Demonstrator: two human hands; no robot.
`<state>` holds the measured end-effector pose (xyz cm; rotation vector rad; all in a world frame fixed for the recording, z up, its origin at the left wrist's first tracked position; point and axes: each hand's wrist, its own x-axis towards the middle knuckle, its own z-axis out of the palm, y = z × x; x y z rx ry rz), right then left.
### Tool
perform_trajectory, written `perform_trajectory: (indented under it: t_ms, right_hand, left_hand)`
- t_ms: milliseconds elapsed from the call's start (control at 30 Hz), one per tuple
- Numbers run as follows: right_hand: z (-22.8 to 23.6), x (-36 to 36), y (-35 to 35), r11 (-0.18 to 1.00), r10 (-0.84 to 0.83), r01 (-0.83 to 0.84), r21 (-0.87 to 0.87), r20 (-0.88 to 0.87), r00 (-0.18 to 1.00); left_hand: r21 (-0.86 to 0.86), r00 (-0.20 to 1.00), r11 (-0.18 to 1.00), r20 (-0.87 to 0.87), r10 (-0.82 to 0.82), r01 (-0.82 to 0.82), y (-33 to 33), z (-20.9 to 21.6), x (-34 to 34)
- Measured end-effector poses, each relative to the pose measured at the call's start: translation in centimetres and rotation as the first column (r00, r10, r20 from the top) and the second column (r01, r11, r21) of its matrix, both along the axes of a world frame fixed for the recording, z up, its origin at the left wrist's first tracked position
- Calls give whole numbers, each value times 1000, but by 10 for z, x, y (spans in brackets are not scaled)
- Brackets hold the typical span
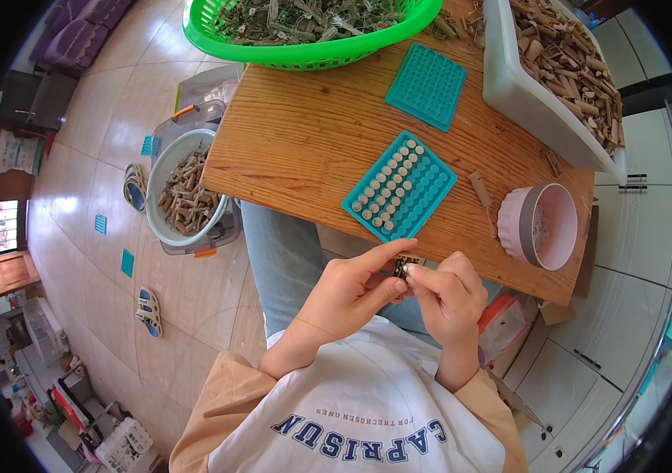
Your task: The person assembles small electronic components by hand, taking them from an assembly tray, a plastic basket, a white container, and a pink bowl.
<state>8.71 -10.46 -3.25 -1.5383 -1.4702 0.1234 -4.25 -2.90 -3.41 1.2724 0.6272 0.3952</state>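
A small patterned piece, dark and gold in colour, is held in front of the body, close to the near edge of the wooden tabletop. It is gripped from its nine o'clock side between the thumb and index finger of the left hand, while its three o'clock side is pinched by the curled thumb and index finger of the right hand. A pale spot is seen at the right fingertips, too small to be identified. Directly at twelve o'clock from the hands, a teal tray is set on the tabletop; its hollows toward nine o'clock are filled with rows of pale round pellets, and those toward three o'clock are left bare. Beyond it, a second teal tray is placed. At eleven o'clock, dried plant bits are heaped in a green basket. At one o'clock, a flat brown strip is laid on the tabletop, and farther out brown bark pieces are piled in a white tub. At two o'clock, a pink bowl is stood near the corner. At ten o'clock, beside the tabletop, more brown pieces are held in a white basin. At nine o'clock, a sandal is left on the tiled floor.
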Motion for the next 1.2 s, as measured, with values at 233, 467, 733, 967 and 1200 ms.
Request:
perform_trajectory:
  t_ms: [233, 467, 733, 967, 1200]
  right_hand:
    - [12, 8, 2, 948, -27, -64, -312, -279, 960]
    - [2, 24, 5, 828, -88, -318, -462, -668, 739]
    - [-7, 38, 8, 915, -108, -378, -144, -987, 116]
    - [-17, 38, 14, 969, -63, -214, -124, -960, 271]
    - [-36, 45, 19, 950, 130, -302, 79, -980, 152]
  left_hand:
    - [4, 997, 998, -49, -56, 57, 3, -3, 5]
    - [-195, 998, 980, 56, -34, 45, 2, -12, 10]
    - [-379, 993, 925, 87, 74, -35, 9, -6, 1]
    - [-393, 992, 919, 99, 72, -28, 6, -11, -2]
    - [-386, 993, 922, 95, 71, -29, 5, -9, -3]
